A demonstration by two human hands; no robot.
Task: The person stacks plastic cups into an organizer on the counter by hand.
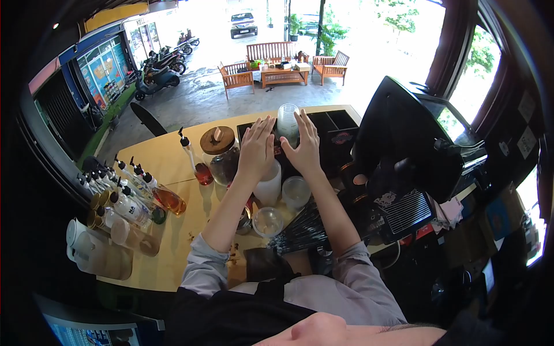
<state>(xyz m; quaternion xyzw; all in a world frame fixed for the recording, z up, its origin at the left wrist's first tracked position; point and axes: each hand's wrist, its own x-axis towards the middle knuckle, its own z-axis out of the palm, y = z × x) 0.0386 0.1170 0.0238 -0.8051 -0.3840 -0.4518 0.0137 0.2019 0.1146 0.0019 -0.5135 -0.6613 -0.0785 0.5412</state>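
Observation:
Both of my arms reach forward over the counter. My left hand [258, 144] is open, with its fingers stretched out, just left of a stack of clear plastic cups [288, 118]. My right hand [304, 141] is also open, its thumb apart from the fingers, at the right side of the stack and overlapping its edge. Whether either palm touches the cups I cannot tell. Below the hands stand a whitish container [267, 187], partly hidden by my left hand, a clear tub [296, 193] and a clear round cup [268, 222].
A wooden-lidded jar [219, 141] and a pump bottle [195, 161] stand left of my arms. Several syrup bottles [164, 196] and a pitcher [95, 254] line the counter's left side. A dark organizer [334, 124] sits behind, with a large black machine [398, 132] at right.

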